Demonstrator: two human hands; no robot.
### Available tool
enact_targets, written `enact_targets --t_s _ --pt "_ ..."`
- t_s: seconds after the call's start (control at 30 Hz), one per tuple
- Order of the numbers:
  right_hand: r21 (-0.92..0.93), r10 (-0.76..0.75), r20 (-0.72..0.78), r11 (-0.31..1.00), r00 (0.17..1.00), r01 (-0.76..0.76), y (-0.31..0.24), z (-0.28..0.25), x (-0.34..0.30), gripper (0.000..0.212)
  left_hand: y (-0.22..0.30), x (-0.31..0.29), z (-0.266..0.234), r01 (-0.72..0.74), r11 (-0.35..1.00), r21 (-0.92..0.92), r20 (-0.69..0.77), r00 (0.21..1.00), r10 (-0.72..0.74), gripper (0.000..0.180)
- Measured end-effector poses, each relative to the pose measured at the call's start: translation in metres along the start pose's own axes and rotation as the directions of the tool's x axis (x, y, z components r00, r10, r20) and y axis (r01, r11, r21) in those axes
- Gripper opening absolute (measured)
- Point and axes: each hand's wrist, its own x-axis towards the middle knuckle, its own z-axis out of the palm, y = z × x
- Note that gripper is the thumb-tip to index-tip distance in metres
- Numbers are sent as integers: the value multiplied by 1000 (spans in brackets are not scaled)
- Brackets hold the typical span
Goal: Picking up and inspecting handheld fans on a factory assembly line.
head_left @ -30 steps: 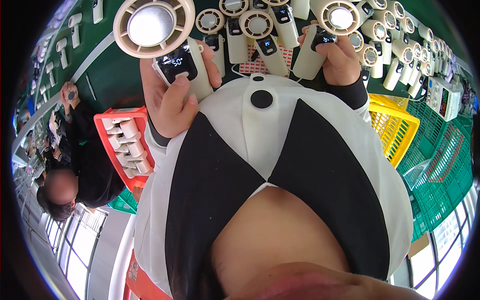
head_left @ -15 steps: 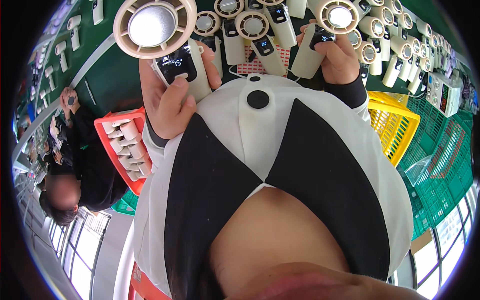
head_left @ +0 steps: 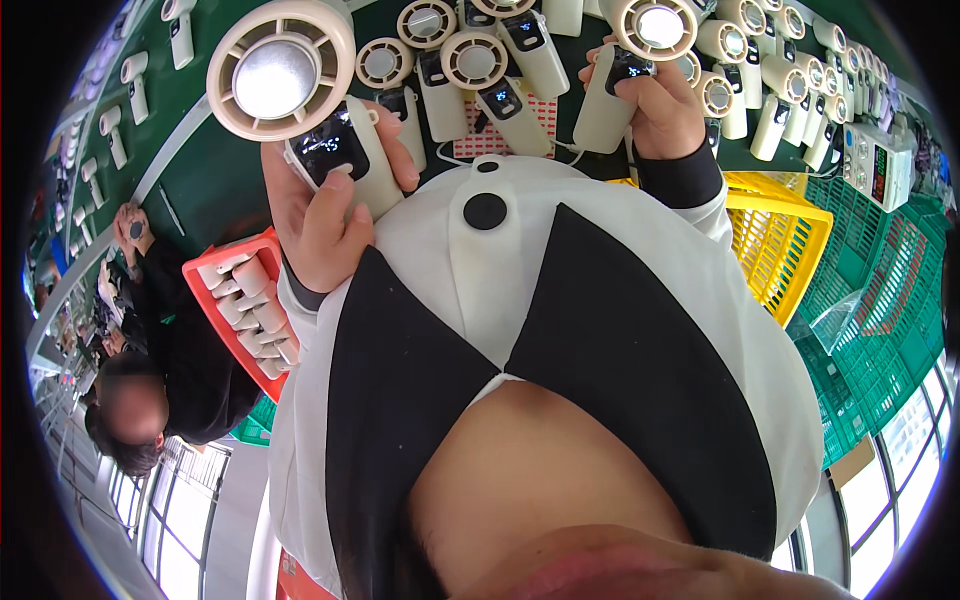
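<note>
My left hand point(head_left: 325, 215) is closed round the handle of a cream handheld fan point(head_left: 372, 165), with the thumb on the lower end of its dark lit display. The fan's round head, with a silver centre and a ring of slots, faces up. In my right hand point(head_left: 665, 105) is a second handheld fan point(head_left: 603, 105) of the same kind, its display lit too and the thumb at the display's edge. Between my hands several more such fans lie close together; one fan point(head_left: 518, 118) there rests over a red-and-white patterned sheet point(head_left: 477, 146) and shows a lit display.
Many fans point(head_left: 790, 80) crowd the green table point(head_left: 215, 160) at the right, beside a white instrument box point(head_left: 880, 165). A red crate point(head_left: 228, 330) of cream parts stands at left, near a seated person in black point(head_left: 200, 350). Yellow point(head_left: 780, 240) and green baskets point(head_left: 865, 300) stand at right.
The whole view has shifted slightly, so most things sit a little further left. Both fans stay in my hands, and my left thumb remains at the display's lower end.
</note>
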Motion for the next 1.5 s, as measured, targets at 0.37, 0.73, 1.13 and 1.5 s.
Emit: enact_targets --t_s 0.37,0.73,1.13,1.5 --pt "1 18 -1 1000 1000 -18 1 5 3 46 1 6 -3 41 988 146 43 998 -48 50" --pt "3 62 75 998 995 -62 15 -13 11 46 -13 7 -8 37 998 -42 50 998 -35 55" --pt "-75 86 -73 993 994 -91 45 -38 31 49 -25 23 15 305 951 48 -77 951 -301 34" --pt "-105 66 -2 992 998 -66 45 -43 29 34 -71 31 57 328 932 -155 -10 943 -334 37"
